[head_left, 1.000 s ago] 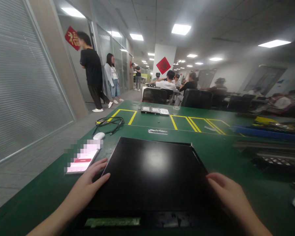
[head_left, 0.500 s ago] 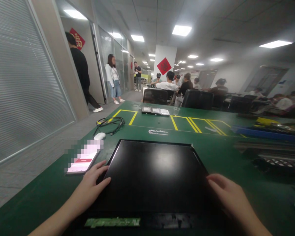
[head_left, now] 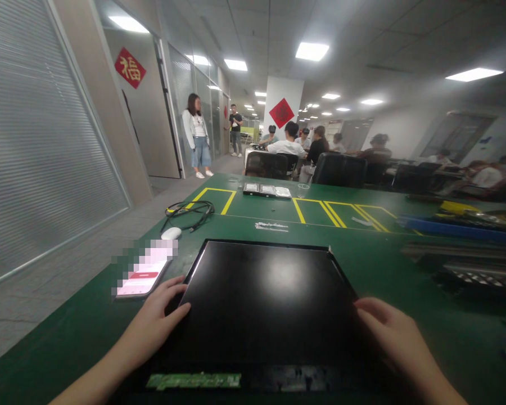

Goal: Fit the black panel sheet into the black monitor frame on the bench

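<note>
A large flat black panel (head_left: 261, 298) lies on the green table (head_left: 375, 264) right in front of me. My left hand (head_left: 156, 323) holds its left edge, thumb on top and fingers curled round the side. On the right edge my right hand (head_left: 390, 337) rests the same way, fingers bent over the panel's rim. A strip with green lettering (head_left: 194, 381) shows along the panel's near edge.
A phone with a lit screen (head_left: 142, 277) lies left of the panel, a white mouse (head_left: 171, 233) and a coiled black cable (head_left: 190, 211) beyond it. Small trays (head_left: 266, 190) sit by yellow floor-tape markings. Dark equipment (head_left: 464, 264) lines the right. People sit and stand at the back.
My hands and the panel have hardly moved. The person in black at the left doorway has walked out of sight.
</note>
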Demonstrator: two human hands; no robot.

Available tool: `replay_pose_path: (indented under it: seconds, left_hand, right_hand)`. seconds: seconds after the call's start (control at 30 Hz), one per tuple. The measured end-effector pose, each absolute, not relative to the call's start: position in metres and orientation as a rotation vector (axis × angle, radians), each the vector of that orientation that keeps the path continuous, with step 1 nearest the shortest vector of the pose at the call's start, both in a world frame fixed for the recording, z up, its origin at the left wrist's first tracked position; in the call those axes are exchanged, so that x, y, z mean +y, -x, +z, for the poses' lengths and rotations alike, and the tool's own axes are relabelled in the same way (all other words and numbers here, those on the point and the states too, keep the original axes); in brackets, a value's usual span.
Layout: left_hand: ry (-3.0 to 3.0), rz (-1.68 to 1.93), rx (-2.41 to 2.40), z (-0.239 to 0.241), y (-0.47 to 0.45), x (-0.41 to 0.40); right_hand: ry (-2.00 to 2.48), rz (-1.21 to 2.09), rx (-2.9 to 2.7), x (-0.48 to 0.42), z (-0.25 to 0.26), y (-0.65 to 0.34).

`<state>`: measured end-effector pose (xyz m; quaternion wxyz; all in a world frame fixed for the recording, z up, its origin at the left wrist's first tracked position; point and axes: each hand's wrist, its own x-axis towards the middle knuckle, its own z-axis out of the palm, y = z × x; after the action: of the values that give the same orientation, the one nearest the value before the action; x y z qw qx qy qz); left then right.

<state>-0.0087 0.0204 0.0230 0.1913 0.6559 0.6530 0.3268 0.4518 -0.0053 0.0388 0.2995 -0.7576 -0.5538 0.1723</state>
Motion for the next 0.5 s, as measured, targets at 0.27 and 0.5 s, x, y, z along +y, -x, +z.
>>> replay_pose_path:
  seconds: [0.27, 0.5]
  left_hand:
    - [-1.862, 0.908, 1.823, 0.0221, 0.0087, 0.0190]
    - [-1.904, 0.906, 1.823, 0.0160, 0.0111, 0.0216]
  right_hand:
    - [2.013, 0.535, -1.425, -0.0049, 0.0362, -0.4569]
    - [2.008, 0.531, -1.422, -0.0056, 0.0378, -0.4547]
